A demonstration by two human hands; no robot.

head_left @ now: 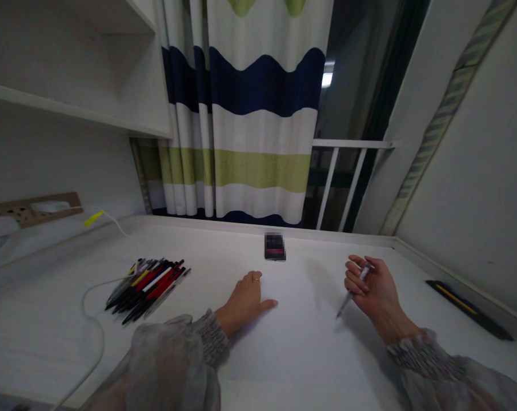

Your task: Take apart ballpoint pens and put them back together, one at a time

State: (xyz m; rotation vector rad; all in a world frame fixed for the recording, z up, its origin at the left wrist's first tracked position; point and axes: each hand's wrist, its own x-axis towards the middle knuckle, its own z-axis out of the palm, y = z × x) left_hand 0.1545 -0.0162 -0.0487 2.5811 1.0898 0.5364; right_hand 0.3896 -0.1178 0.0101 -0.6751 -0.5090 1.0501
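Observation:
My right hand [369, 285] is raised a little over the white desk [48, 319], its fingers closed around a silver pen [351, 291] whose tip points down and left toward a white sheet of paper [301, 337]. My left hand [245, 297] lies flat on the left edge of that sheet, fingers stretched out, a ring on one finger. Both wrists wear grey gathered sleeves. A pile of several red, black and yellow pens [149, 282] lies on the desk to the left of my left hand.
A small dark device [275, 246] sits at the desk's back edge by the striped curtain [249, 114]. A white cable [93, 325] loops over the left side from a wall socket strip [27, 208]. A dark flat case [468, 308] lies along the right wall.

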